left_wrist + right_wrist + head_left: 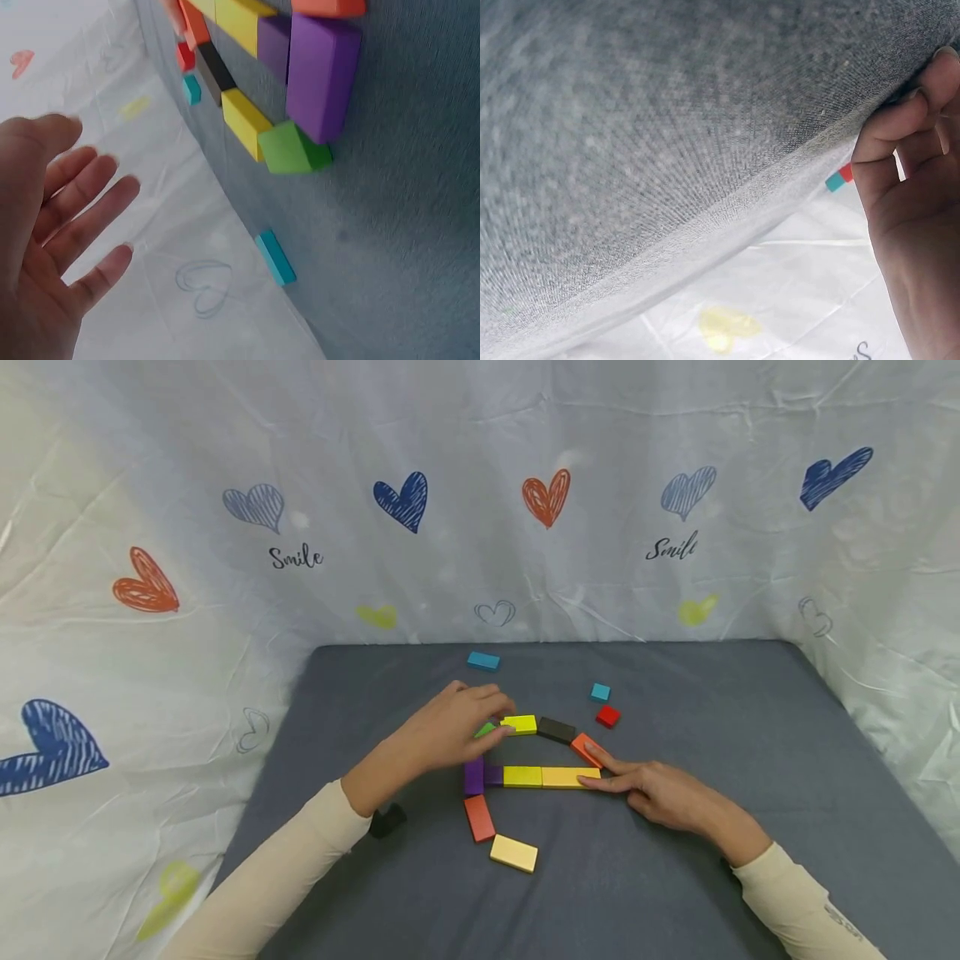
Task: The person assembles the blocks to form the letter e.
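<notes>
My left hand (459, 722) hovers over the upper left of an outline of coloured blocks, its fingers loosely spread and holding nothing. Below it are a green block (289, 148), a bright yellow block (522, 725) and a tall purple block (473, 777). My right hand (660, 789) touches the outline's right side. One extended finger rests on the orange block (582, 746), another on the pale orange block (562, 777) ending the middle row. That row also has a yellow block (522, 777) and a small purple block (493, 776). A black block (557, 730) bridges the top arc.
Below the purple block lie a coral block (480, 819) and a cream block (514, 853). Farther back are a blue block (483, 662), a small teal block (600, 692) and a red block (608, 717). A white heart-print curtain (465, 427) surrounds the grey-covered table (637, 893).
</notes>
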Demonstrator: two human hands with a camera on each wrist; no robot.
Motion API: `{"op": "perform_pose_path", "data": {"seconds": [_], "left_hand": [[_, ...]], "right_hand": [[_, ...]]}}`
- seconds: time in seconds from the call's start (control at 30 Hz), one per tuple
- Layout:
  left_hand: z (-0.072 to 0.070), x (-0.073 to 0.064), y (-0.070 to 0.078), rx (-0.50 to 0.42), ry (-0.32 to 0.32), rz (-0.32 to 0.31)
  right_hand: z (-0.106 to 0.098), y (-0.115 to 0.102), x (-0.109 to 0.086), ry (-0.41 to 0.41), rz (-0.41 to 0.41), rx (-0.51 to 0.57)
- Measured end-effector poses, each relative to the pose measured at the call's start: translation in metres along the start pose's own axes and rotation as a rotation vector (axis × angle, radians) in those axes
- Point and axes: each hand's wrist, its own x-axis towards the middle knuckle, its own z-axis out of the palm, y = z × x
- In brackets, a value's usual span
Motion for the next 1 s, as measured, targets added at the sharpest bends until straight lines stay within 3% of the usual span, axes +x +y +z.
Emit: {"op": "perform_pose_path", "data": {"seconds": [0.27,0.4,0.67,1.0], "left_hand": [[-0.003,0.021,-0.026,-0.001,0.068,-0.127],[-0.001,0.03,-0.041,-0.026,0.071,-0.165],[0.009,0.048,-0.068,-0.019,0.022,-0.224],[0.031,0.065,-0.094,-0.006,-0.109,-0.333]], "right_hand": [[0.0,0.0,-0.001,-0.008,0.009,-0.001],[-0.001,0.001,-0.001,-0.012,0.014,0.002],[-0.001,0.001,-0.003,0.011,-0.009,0.012],[-0.001,0.001,-0.004,0.037,-0.038,-0.038]]}}
